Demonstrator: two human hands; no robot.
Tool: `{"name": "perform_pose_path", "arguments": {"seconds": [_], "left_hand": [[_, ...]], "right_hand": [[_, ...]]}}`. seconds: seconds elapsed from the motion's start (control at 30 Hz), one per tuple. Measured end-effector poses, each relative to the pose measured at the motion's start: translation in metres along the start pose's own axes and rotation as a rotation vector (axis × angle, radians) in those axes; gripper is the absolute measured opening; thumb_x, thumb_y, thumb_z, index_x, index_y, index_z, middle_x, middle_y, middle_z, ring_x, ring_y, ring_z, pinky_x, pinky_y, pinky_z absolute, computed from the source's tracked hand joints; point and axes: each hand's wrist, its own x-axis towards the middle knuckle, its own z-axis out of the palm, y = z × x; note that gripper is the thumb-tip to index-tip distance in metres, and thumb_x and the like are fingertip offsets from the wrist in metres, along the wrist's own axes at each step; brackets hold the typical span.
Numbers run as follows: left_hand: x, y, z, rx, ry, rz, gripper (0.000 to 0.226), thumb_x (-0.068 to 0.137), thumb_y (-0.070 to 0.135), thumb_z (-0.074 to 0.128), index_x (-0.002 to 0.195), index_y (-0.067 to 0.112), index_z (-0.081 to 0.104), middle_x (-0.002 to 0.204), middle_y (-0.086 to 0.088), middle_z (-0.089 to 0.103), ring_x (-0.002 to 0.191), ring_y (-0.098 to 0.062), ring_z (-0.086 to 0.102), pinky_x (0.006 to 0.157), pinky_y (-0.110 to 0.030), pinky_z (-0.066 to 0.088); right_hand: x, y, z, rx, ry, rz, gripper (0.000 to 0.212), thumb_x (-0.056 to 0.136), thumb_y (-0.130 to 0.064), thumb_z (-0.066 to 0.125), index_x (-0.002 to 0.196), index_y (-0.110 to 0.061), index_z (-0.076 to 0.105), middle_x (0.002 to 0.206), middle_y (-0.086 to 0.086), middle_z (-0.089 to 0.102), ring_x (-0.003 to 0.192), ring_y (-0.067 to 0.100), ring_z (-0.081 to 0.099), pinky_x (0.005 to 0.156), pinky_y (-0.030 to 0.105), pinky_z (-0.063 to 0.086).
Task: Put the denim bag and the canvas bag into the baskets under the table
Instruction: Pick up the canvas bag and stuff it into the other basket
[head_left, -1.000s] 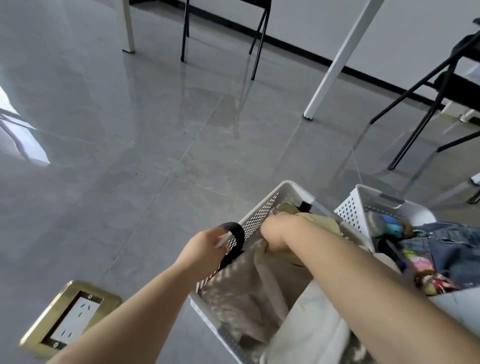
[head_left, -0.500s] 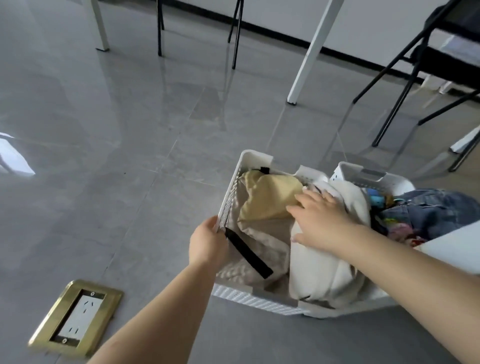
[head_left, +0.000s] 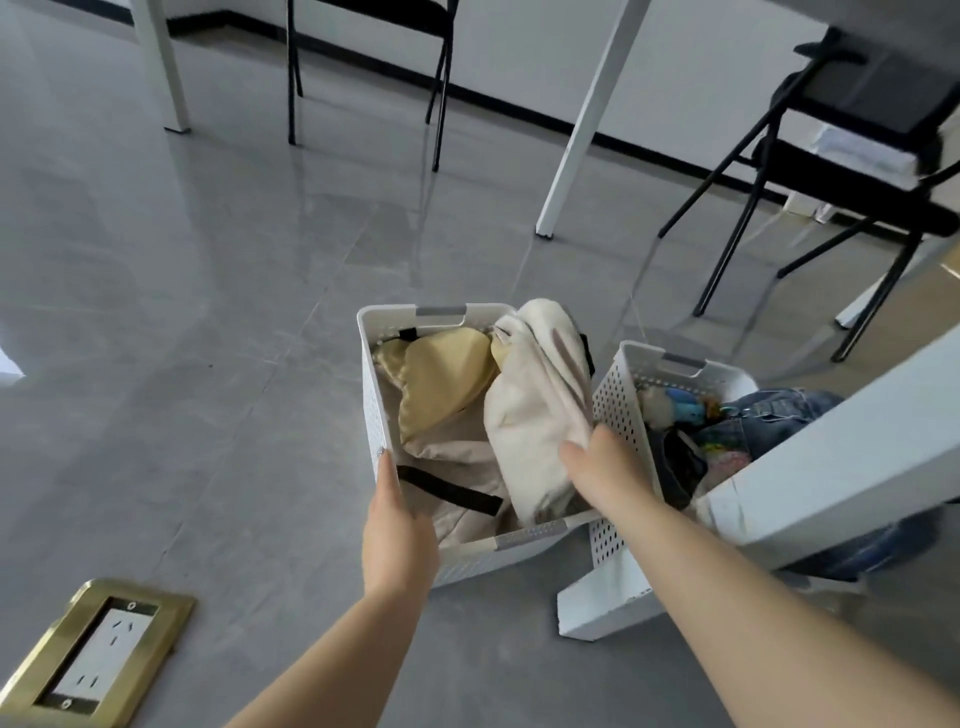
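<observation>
On grey floor, left hand (head_left: 397, 530) grips basket (head_left: 375, 410); right hand (head_left: 605, 470) touches canvas bag (head_left: 535, 415).

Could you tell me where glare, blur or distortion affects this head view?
Head view: glare sheens the grey floor; wide-angle bending splays the table leg; the canvas bag by the right hand looks softly blurred.

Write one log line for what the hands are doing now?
left hand: gripping left basket | right hand: on canvas bag | denim bag: right basket
</observation>
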Motion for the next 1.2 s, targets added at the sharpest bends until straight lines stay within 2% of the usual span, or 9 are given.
{"name": "perform_pose_path", "arguments": {"seconds": [0.2,0.3,0.4,0.47,0.57,0.7,0.87,0.97,1.2], "left_hand": [[0.018,0.009,0.003,0.151,-0.057,0.015,0.075,0.087,0.003,0.03,0.149,0.037,0.004,0.139,-0.006,0.05,0.118,-0.033,0.051,0.089,-0.041,0.045],[0.027,0.01,0.002,0.355,-0.082,0.044,0.073,0.088,0.011,0.039,0.149,0.03,0.004,0.156,-0.009,0.023,0.141,-0.032,0.025,0.109,-0.047,0.031],[0.033,0.009,0.005,0.796,0.028,0.543,0.067,0.085,0.022,0.038,0.148,0.024,0.018,0.158,-0.012,0.021,0.146,-0.031,0.019,0.113,-0.056,0.021],[0.042,0.017,0.012,1.012,-0.157,0.779,0.057,0.089,0.025,0.036,0.145,0.028,0.025,0.154,-0.005,0.032,0.143,-0.027,0.027,0.114,-0.056,0.015],[0.058,0.033,0.016,1.427,-0.527,0.707,0.045,0.095,0.029,0.026,0.137,0.025,0.042,0.142,-0.001,0.048,0.135,-0.026,0.037,0.112,-0.053,0.009],[0.063,0.045,0.013,1.772,-0.66,0.767,0.046,0.097,0.025,0.028,0.143,0.03,0.034,0.148,0.004,0.041,0.134,-0.033,0.039,0.11,-0.063,0.003],[0.052,0.041,0.007,1.264,-0.336,0.793,0.041,0.092,0.037,0.027,0.113,0.027,0.061,0.113,0.0,0.067,0.112,-0.025,0.059,0.117,-0.049,0.005],[0.054,0.022,0.008,0.994,-0.184,0.979,0.045,0.083,0.057,0.036,0.101,0.025,0.063,0.102,0.004,0.07,0.095,-0.022,0.069,0.105,-0.045,0.033],[0.041,0.007,0.026,1.139,-0.541,1.331,0.059,0.072,0.061,0.038,0.122,0.035,0.053,0.102,0.015,0.073,0.08,-0.008,0.072,0.074,-0.027,0.057]], "right_hand": [[0.006,-0.087,-0.081,1.321,0.09,0.092,0.011,0.083,-0.018,0.052,0.08,-0.014,0.061,0.082,0.009,0.065,0.077,0.026,0.065,0.078,0.041,0.058],[0.012,-0.082,-0.095,1.253,0.149,0.086,0.008,0.082,-0.023,0.055,0.079,-0.018,0.06,0.085,0.007,0.066,0.081,0.025,0.066,0.071,0.037,0.058],[0.007,-0.046,-0.067,1.092,0.159,0.152,0.008,0.08,-0.028,0.056,0.077,-0.021,0.059,0.089,0.006,0.065,0.084,0.026,0.064,0.085,0.048,0.056],[0.003,-0.028,-0.05,1.134,0.136,0.207,0.013,0.082,-0.027,0.057,0.088,-0.017,0.061,0.096,0.008,0.066,0.087,0.026,0.064,0.091,0.05,0.053],[0.005,-0.024,-0.053,1.204,0.238,0.207,0.015,0.082,-0.023,0.056,0.089,-0.012,0.062,0.092,0.007,0.066,0.088,0.027,0.064,0.079,0.039,0.054],[0.007,-0.033,-0.074,1.269,0.449,0.101,0.012,0.08,-0.019,0.055,0.07,-0.013,0.057,0.078,0.001,0.061,0.079,0.021,0.058,0.07,0.031,0.045],[0.005,-0.019,-0.055,1.132,0.422,0.094,0.038,0.091,-0.049,0.045,0.115,-0.024,0.059,0.104,-0.007,0.058,0.101,0.016,0.056,0.084,0.027,0.036],[0.007,-0.007,-0.046,1.044,0.427,0.09,0.052,0.095,-0.052,0.033,0.134,-0.02,0.048,0.117,-0.008,0.049,0.114,0.012,0.046,0.09,0.022,0.026],[0.008,-0.018,-0.049,1.032,0.538,0.081,0.03,0.094,-0.032,0.048,0.111,-0.011,0.059,0.107,0.007,0.065,0.101,0.026,0.06,0.084,0.033,0.046]]}}
